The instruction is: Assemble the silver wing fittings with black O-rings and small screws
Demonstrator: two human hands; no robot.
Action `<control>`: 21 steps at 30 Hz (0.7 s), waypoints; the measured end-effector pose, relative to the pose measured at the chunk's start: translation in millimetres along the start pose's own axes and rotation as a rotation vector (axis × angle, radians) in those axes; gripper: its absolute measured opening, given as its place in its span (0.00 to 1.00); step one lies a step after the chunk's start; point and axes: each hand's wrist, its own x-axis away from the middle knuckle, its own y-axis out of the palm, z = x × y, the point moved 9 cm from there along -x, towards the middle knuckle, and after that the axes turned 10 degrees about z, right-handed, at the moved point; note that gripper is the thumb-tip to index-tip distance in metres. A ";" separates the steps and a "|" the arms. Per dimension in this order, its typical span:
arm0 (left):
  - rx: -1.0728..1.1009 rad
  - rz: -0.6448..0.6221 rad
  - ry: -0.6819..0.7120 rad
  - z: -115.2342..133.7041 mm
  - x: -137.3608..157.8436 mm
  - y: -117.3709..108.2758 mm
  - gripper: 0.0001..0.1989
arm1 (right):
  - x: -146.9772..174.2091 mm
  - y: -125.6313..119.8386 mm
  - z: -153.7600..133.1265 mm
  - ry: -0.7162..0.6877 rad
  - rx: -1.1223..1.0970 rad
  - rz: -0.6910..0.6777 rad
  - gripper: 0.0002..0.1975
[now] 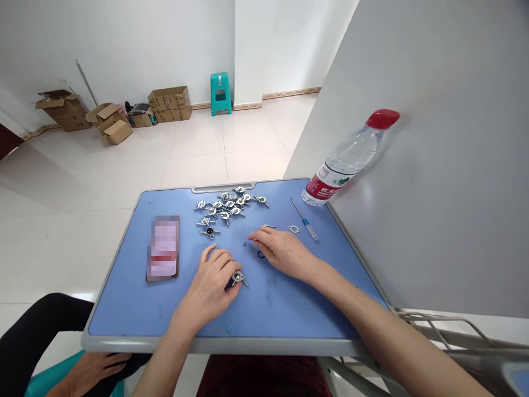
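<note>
My left hand [214, 278] is closed around a small metal flanged fitting [238, 276] low over the table, its near side partly covered by my fingers. My right hand [285, 251] reaches in from the right with its fingers stretched forward, the tips just beside a tiny metal piece, perhaps a screw [244, 243]. Partly under that hand lies a black rubber ring [260, 254]. Behind it are a thin metal pin [269, 226] and a flat oval gasket plate [293, 229]. A fitting with a black centre [210, 232] rests beyond my left hand.
Several similar metal fittings [229, 204] lie clustered at the blue table's [136, 314] far side. A phone [164, 248] lies left; a screwdriver [305, 219] and water bottle [347, 160] are right, beside a grey panel [446, 165]. Another person's hand [93, 370] rests at lower left.
</note>
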 end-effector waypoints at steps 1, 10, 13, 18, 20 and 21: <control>-0.012 0.014 -0.010 -0.3 0.1 -1.0 0.08 | 0.0 -0.3 -0.1 -0.003 -0.004 0.004 0.11; -0.069 0.055 -0.069 2.6 -0.4 -7.7 0.06 | -0.6 -1.0 0.4 -0.007 0.002 0.023 0.11; -0.073 0.058 -0.069 2.3 -0.4 -7.0 0.04 | -0.2 -0.8 -0.3 -0.023 0.014 0.026 0.11; -0.068 0.055 -0.062 0.3 1.8 -3.5 0.04 | 0.4 -1.1 -1.8 -0.039 0.030 0.027 0.12; -0.069 0.056 -0.061 -0.3 2.6 -3.1 0.04 | 0.6 -1.3 -1.8 -0.040 0.032 0.032 0.11; -0.071 0.057 -0.062 -0.5 2.9 -3.2 0.04 | 0.7 -1.3 -1.6 -0.042 0.030 0.035 0.11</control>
